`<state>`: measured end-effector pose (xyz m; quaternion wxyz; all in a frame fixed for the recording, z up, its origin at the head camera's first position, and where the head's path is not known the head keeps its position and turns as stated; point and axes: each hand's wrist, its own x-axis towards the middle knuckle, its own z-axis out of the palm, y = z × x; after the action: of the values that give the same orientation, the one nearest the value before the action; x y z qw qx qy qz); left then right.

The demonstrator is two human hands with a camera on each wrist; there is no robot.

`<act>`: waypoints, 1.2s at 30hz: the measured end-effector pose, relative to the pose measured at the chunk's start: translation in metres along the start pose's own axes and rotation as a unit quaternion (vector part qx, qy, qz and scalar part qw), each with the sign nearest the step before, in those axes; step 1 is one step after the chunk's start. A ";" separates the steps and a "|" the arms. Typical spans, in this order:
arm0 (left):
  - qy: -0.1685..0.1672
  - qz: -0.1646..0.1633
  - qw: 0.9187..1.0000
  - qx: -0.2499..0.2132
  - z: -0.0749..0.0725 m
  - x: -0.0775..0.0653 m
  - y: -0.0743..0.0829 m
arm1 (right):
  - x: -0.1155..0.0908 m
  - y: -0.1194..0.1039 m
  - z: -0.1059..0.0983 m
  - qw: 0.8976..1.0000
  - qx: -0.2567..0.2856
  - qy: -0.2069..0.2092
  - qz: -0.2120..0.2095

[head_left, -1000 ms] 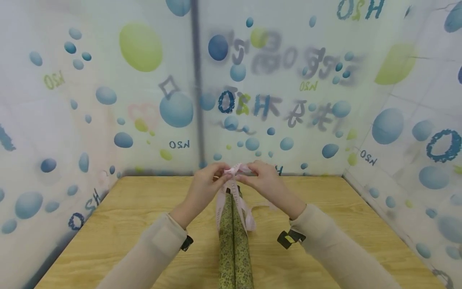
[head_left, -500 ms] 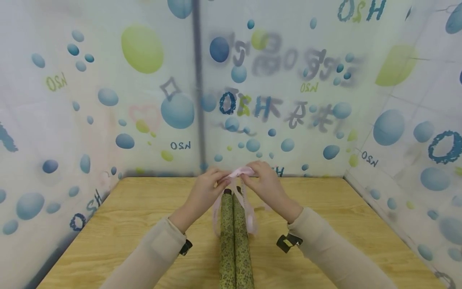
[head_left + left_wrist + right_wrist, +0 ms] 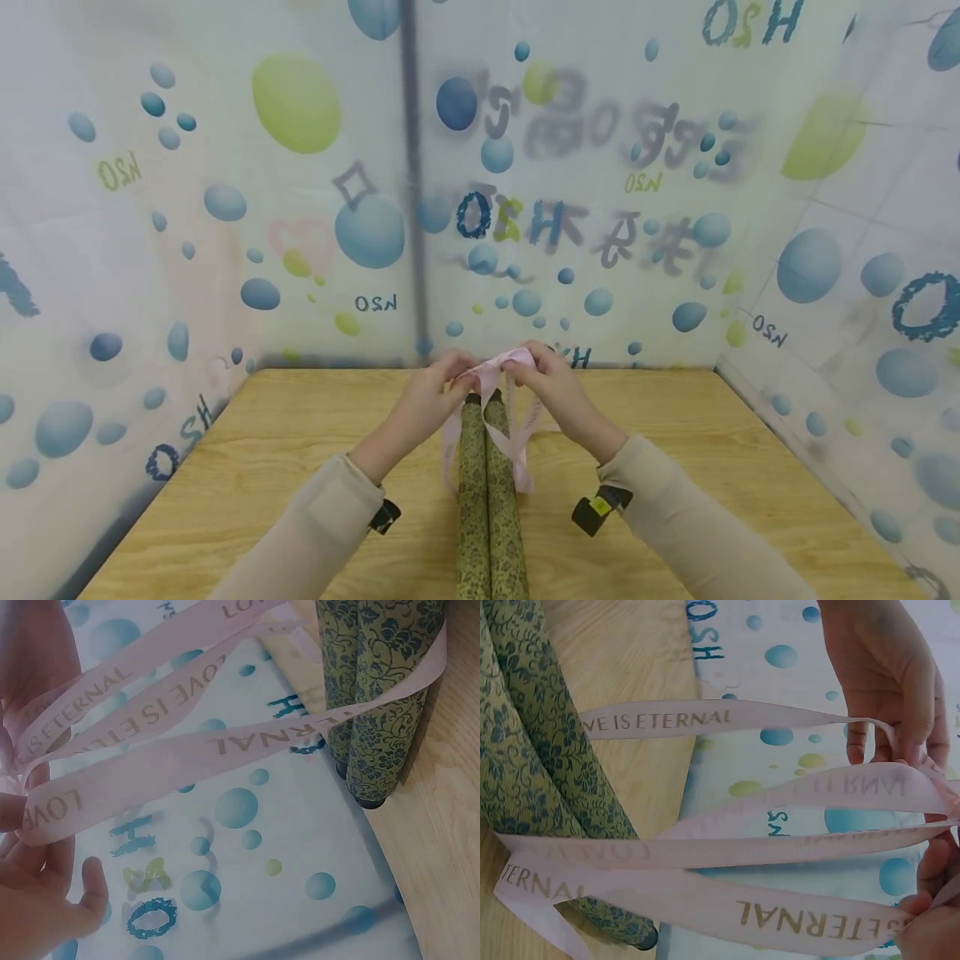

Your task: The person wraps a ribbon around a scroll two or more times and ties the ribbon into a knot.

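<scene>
Above the far ends of two long rolls in green floral fabric [image 3: 472, 500], both hands hold a pink ribbon. In the head view my left hand [image 3: 427, 404] pinches one part of it. A short way to the right, my right hand [image 3: 561, 400] pinches another part between thumb and fingers. Gold lettering, including "ETERNAL", shows on the ribbon [image 3: 180, 769] in the left wrist view. Ribbon strands [image 3: 817, 915] run from the fingers down around the rolls, as the right wrist view shows. Fingers partly hide where the strands meet, so I cannot tell whether a knot is there.
The rolls lie lengthwise on a light wooden table [image 3: 315, 467], pointing toward its back edge. Behind and at both sides stand white sheets [image 3: 600, 150] printed with blue and green bubbles. A black strap device [image 3: 600, 508] sits at each wrist.
The ribbon between the hands has gone from bunched to stretched. A strand now hangs in a loop below the right hand. Both hands remain above the far ends of the rolls.
</scene>
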<state>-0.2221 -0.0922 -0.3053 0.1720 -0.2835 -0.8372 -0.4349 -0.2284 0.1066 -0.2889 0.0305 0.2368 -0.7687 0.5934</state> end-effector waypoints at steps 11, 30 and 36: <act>0.043 0.108 0.989 0.095 0.007 0.000 -0.008 | -0.001 0.004 -0.002 0.999 0.028 -0.019 0.008; -0.006 -0.149 0.962 -0.228 -0.023 0.004 -0.013 | -0.006 0.011 -0.031 0.997 -0.050 -0.048 0.026; -0.019 -0.172 0.969 -0.174 -0.048 0.003 -0.027 | -0.011 0.013 -0.045 0.993 -0.119 -0.013 0.022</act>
<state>-0.2393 -0.1440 -0.2939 0.0263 -0.1688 -0.7880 -0.5915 -0.2349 0.1546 -0.2913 0.0358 0.2223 -0.8392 0.4951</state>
